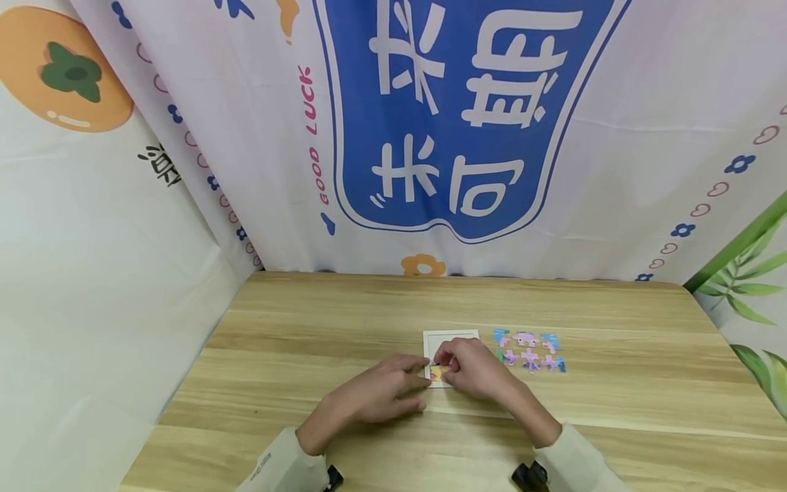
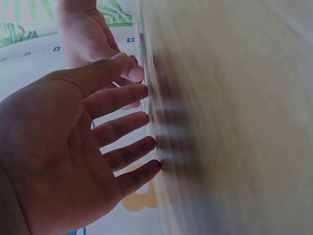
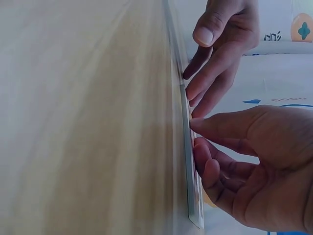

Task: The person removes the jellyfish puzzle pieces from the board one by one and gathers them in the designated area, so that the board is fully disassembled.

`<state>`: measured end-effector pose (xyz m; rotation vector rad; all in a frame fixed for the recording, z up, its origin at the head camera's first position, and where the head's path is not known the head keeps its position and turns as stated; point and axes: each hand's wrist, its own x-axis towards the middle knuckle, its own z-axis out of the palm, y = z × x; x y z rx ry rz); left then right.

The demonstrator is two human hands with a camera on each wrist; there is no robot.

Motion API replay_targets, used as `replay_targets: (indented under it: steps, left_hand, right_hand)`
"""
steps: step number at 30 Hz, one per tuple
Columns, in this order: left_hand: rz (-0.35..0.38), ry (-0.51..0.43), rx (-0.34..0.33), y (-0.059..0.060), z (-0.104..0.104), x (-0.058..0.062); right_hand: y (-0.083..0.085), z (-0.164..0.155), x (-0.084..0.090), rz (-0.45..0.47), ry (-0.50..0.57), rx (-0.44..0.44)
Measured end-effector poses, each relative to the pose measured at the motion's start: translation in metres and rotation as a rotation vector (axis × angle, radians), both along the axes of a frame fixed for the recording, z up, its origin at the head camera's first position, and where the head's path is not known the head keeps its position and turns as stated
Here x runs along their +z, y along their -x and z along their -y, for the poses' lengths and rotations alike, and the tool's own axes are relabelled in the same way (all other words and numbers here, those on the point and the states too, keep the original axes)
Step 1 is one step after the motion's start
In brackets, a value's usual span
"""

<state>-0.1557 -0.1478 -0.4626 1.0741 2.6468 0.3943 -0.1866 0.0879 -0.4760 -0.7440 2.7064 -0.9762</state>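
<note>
— Both hands meet at the white puzzle tray (image 1: 451,336), near the front middle of the wooden table (image 1: 320,321). How do they lie?

— Left hand (image 1: 376,395) rests palm down on the table, fingers straight and spread, their tips touching the tray's left edge; it holds nothing. Right hand (image 1: 475,369) lies over the tray's front right part, fingers curled down onto a yellow puzzle piece (image 1: 436,373) at the tray's front left corner. Whether it pinches the piece or only presses it, I cannot tell.

— How many of each?

— One tray, one piece in it, and a cluster of loose puzzle pieces (image 1: 530,350) in blue, pink and purple, laid in two rows just right of the tray (roughly eight; too small to count surely).

— And the wrist views?

— Blurred. The left wrist view shows the left hand (image 2: 73,147) with four straight fingers (image 2: 128,96) at the tray edge; the right wrist view shows the right hand (image 3: 254,161) with its thumb laid on the thin tray (image 3: 188,147).

— Anything else about?

— A printed curtain (image 1: 467,123) hangs behind the table's far edge. Pale sleeves (image 1: 279,465) cover both forearms, and the right hand hides the tray's front right part.
</note>
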Motion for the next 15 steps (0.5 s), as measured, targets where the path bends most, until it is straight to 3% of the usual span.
replay_targets:
  steps: [7,15]
  left_hand:
    - [-0.031,0.013,-0.002,-0.0006,0.0011,0.0006]
    - [0.109,-0.064,-0.003,0.0031,0.0083,0.0025]
  right_hand:
    - [0.0026,0.004,-0.0016,0.021,0.018,-0.026]
    - [-0.0001,0.0001,-0.0042,0.046,0.071,-0.036]
